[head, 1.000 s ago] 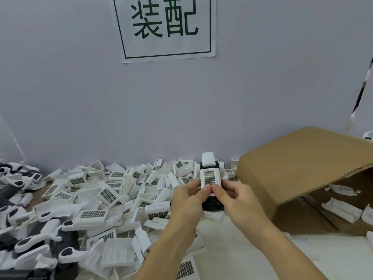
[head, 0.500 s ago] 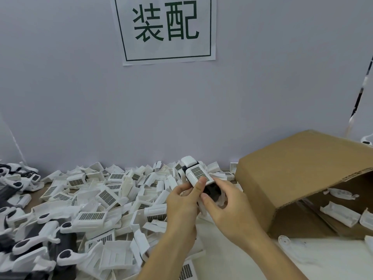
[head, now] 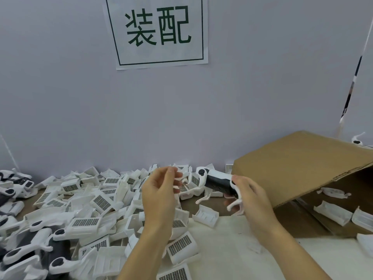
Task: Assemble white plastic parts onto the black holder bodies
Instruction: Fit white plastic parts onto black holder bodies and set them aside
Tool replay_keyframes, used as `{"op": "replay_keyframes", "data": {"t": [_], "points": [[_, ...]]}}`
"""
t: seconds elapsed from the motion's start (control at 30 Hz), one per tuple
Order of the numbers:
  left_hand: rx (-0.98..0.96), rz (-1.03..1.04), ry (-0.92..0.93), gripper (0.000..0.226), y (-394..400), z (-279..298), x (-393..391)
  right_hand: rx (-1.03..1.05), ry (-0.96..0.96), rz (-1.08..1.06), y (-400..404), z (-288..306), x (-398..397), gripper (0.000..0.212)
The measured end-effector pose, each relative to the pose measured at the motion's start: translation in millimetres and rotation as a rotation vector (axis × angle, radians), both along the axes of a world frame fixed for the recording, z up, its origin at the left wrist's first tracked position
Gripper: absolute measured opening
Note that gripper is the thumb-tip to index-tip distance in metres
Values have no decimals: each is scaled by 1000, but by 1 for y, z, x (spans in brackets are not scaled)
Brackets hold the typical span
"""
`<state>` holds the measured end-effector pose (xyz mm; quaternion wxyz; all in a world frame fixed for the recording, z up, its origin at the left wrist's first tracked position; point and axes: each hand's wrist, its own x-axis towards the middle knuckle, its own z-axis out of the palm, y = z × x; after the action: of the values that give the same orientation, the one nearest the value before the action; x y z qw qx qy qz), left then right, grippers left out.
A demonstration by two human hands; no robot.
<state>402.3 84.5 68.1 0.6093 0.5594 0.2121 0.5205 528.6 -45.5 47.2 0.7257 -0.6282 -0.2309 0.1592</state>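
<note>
the right hand (head: 250, 197) grips a black holder body (head: 218, 181) by its near end, fingers curled around it, so that the body lies almost level above the tabletop (head: 222, 257) with its far end pointing left toward the wall. a white part with a dark oval opening (head: 202, 173) sits on that far end, and thin white legs (head: 203, 198) hang below the body; holding it from one end leaves the rest free to be seen and reached.

the left hand (head: 161, 190) is raised just beside the holder, apart from it, its fingers loosely curled with nothing clearly between them; motion blur at the fingertips leaves a small piece there uncertain. it appears placed to go down for another piece, since the heap of loose white parts (head: 96, 201), many with dark gridded faces, lies directly beneath and to the left of it.

at the far left edge lies a group of black-and-white holders (head: 30, 245), apparently assembled and kept separate from the loose parts. on the right a cardboard box (head: 298, 168) lies on its side with its mouth toward the person, white pieces (head: 331, 213) visible inside, so they can be pulled out without lifting. on the wall behind hangs a paper sign (head: 161, 31) with green characters.

judged from this, the held holder is partly or fully fitted, and many loose parts remain.
</note>
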Motion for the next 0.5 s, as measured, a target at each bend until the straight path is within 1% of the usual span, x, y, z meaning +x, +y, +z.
{"op": "replay_keyframes", "data": {"t": [0.07, 0.1, 0.17, 0.23, 0.33, 0.43, 0.5], "points": [[77, -11, 51, 32, 5, 1, -6, 39, 161, 114, -2, 3, 4, 29], [89, -65, 78, 33, 7, 0, -8, 57, 236, 175, -3, 4, 3, 33], [58, -242, 109, 33, 8, 0, -11, 87, 365, 309, -4, 8, -2, 40], [-9, -390, 104, 33, 6, -1, -10, 122, 468, 399, -6, 9, -6, 42], [-4, -365, 118, 31, 4, -4, -8, 129, 531, 477, -8, 11, -10, 42], [-15, -347, 82, 28, 4, -5, -6, 127, 557, 552, -8, 11, -10, 38], [-25, -323, 71, 31, 6, -6, -5, 73, 524, 571, -9, 10, -10, 46]]}}
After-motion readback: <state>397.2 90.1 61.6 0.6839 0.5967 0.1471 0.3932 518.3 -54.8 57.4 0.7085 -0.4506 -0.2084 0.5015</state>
